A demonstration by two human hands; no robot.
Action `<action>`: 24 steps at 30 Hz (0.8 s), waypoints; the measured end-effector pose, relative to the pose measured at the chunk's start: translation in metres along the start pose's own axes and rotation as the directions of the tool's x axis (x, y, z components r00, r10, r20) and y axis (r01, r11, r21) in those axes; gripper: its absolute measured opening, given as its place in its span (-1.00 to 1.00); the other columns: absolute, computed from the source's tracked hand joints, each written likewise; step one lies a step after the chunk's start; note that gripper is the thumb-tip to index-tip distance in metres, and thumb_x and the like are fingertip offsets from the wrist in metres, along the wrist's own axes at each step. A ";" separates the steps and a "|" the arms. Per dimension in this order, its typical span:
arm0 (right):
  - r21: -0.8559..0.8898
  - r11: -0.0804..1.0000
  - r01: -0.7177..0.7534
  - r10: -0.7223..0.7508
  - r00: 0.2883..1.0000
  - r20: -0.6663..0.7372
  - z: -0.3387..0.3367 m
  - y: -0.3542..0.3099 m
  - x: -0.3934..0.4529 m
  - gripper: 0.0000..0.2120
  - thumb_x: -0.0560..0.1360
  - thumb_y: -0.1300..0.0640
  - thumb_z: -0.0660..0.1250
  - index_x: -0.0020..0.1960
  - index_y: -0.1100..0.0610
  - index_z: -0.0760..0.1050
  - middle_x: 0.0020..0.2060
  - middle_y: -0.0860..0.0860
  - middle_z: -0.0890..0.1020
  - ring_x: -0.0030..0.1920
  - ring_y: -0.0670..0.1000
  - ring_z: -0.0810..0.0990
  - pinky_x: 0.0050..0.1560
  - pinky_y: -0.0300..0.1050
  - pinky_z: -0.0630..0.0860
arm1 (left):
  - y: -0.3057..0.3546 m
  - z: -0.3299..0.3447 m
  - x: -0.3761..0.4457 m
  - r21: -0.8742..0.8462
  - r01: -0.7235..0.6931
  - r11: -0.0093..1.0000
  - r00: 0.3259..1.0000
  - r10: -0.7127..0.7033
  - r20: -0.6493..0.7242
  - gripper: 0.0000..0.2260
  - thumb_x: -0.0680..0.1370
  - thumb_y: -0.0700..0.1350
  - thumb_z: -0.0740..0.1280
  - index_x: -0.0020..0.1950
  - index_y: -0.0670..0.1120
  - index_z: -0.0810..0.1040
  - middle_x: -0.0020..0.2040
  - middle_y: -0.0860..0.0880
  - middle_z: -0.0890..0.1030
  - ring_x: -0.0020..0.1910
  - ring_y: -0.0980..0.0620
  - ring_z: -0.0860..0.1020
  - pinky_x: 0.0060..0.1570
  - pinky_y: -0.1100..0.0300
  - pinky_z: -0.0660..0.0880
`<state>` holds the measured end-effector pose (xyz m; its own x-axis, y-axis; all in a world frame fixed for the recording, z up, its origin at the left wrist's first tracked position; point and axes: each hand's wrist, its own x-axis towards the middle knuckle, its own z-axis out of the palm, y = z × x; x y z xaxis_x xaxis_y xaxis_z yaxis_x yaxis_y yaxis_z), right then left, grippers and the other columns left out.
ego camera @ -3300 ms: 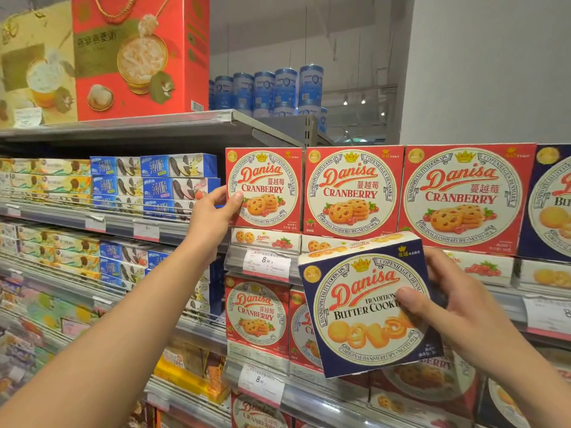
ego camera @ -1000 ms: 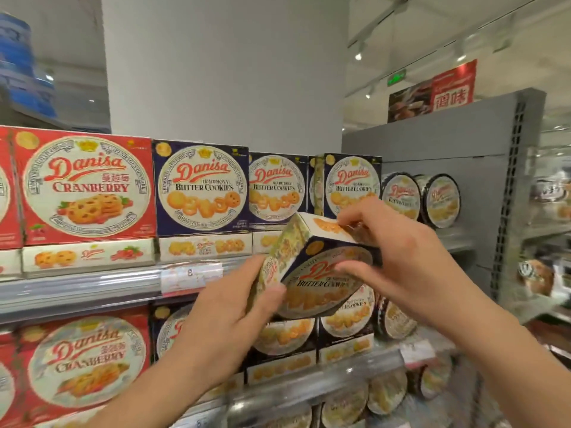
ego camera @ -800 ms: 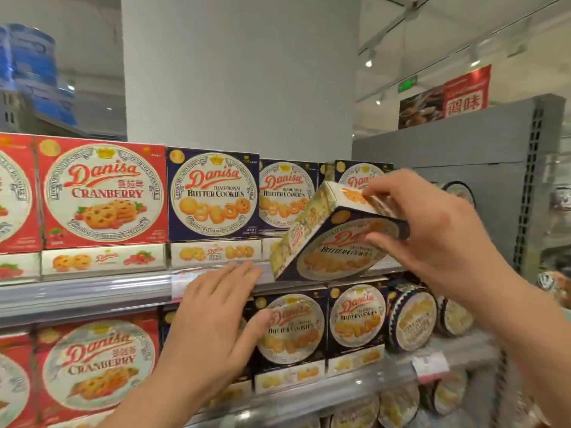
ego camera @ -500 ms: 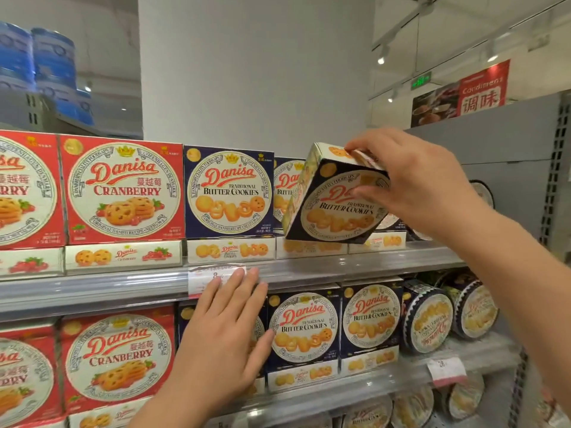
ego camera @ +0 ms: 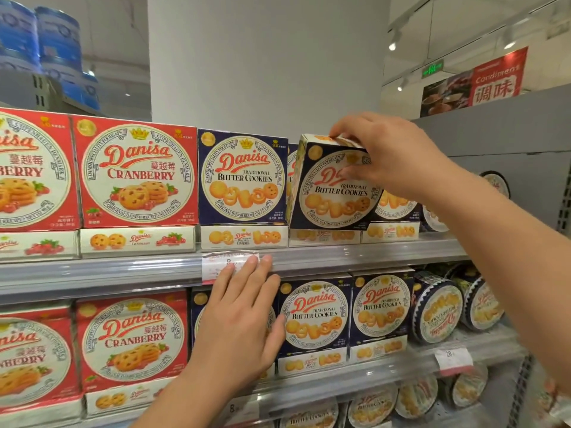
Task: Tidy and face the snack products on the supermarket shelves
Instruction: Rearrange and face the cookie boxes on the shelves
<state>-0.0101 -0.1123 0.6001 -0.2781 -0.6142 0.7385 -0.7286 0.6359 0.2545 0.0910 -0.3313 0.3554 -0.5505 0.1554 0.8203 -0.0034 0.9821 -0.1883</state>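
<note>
On the upper shelf (ego camera: 340,254), the right hand (ego camera: 392,156) grips a blue Danisa butter cookie box (ego camera: 332,193) by its top edge, fingers curled over the top and thumb on the printed front. That box sits tilted, its left corner swung forward, in front of the gap just right of the upright butter cookie box (ego camera: 243,176) and over the flat boxes lying beneath. The left hand (ego camera: 244,319) rests flat with straight fingers against the shelf below, fingertips touching the price tag (ego camera: 216,267), holding nothing. The step in hand looks like seating this box into the blue row. Next it needs squaring: turning its face parallel with its neighbours, then pushing it back flush.
</note>
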 end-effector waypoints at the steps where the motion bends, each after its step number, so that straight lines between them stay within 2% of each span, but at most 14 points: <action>1: 0.013 1.000 -0.007 0.007 1.000 0.008 0.000 0.001 0.001 -0.48 0.46 0.04 0.53 0.35 -0.08 0.42 0.22 -0.04 0.59 0.14 0.09 0.58 0.07 0.17 0.58 | 0.000 0.000 0.000 -0.002 -0.001 1.000 1.000 0.001 -0.007 -0.52 0.59 0.10 0.21 0.36 -0.15 0.58 0.49 -0.15 0.47 0.51 -0.17 0.40 0.46 -0.26 0.30; 6: 0.062 0.998 -0.025 0.023 0.999 0.037 0.002 0.002 0.006 -0.48 0.47 0.06 0.53 0.37 -0.04 0.43 0.22 0.00 0.61 0.17 0.10 0.58 0.15 0.16 0.57 | 0.001 0.001 0.000 -0.010 -0.001 1.000 1.000 0.001 -0.031 -0.54 0.59 0.11 0.20 0.33 -0.16 0.59 0.49 -0.15 0.47 0.50 -0.18 0.40 0.48 -0.26 0.29; 12: 0.078 0.996 -0.041 0.037 0.998 0.057 0.006 0.001 0.010 -0.49 0.51 0.07 0.50 0.40 -0.01 0.40 0.28 0.00 0.62 0.16 0.12 0.63 0.10 0.13 0.62 | 0.002 0.001 0.000 -0.004 0.006 1.000 0.998 -0.006 -0.058 -0.56 0.57 0.10 0.22 0.30 -0.14 0.60 0.47 -0.14 0.49 0.49 -0.18 0.41 0.49 -0.24 0.28; 17: 0.030 1.000 -0.008 0.005 0.996 0.086 0.016 0.002 0.008 -0.24 0.41 -0.09 0.55 0.49 0.02 0.29 0.33 0.03 0.56 0.24 0.09 0.56 0.12 0.00 0.53 | 0.003 0.000 0.002 0.048 0.018 0.999 0.999 -0.016 -0.046 -0.45 0.57 0.13 0.23 0.47 -0.14 0.50 0.47 -0.12 0.49 0.48 -0.17 0.42 0.47 -0.23 0.30; 20: -0.062 0.998 -0.005 0.009 0.998 0.059 0.024 0.001 0.006 -0.12 0.36 -0.15 0.58 0.53 0.01 0.22 0.39 0.04 0.49 0.31 0.12 0.50 0.20 0.09 0.50 | 0.005 0.001 0.004 0.103 0.033 0.994 0.999 -0.031 -0.022 -0.39 0.57 0.17 0.23 0.53 -0.13 0.43 0.45 -0.12 0.50 0.45 -0.18 0.44 0.44 -0.25 0.33; 24: -0.103 0.995 -0.005 0.010 0.999 0.050 0.027 0.002 0.008 -0.10 0.36 -0.18 0.58 0.54 0.00 0.22 0.40 0.05 0.49 0.32 0.15 0.50 0.23 0.15 0.49 | 0.007 0.005 0.010 0.148 0.049 0.988 0.998 -0.042 -0.053 -0.40 0.56 0.19 0.25 0.48 -0.16 0.48 0.39 -0.15 0.54 0.37 -0.22 0.49 0.37 -0.26 0.38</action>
<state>-0.0311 -0.1287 0.5896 -0.3162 -0.6304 0.7090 -0.6591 0.6835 0.3138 0.0814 -0.3233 0.3591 -0.5050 0.1196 0.8548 -0.1537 0.9621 -0.2254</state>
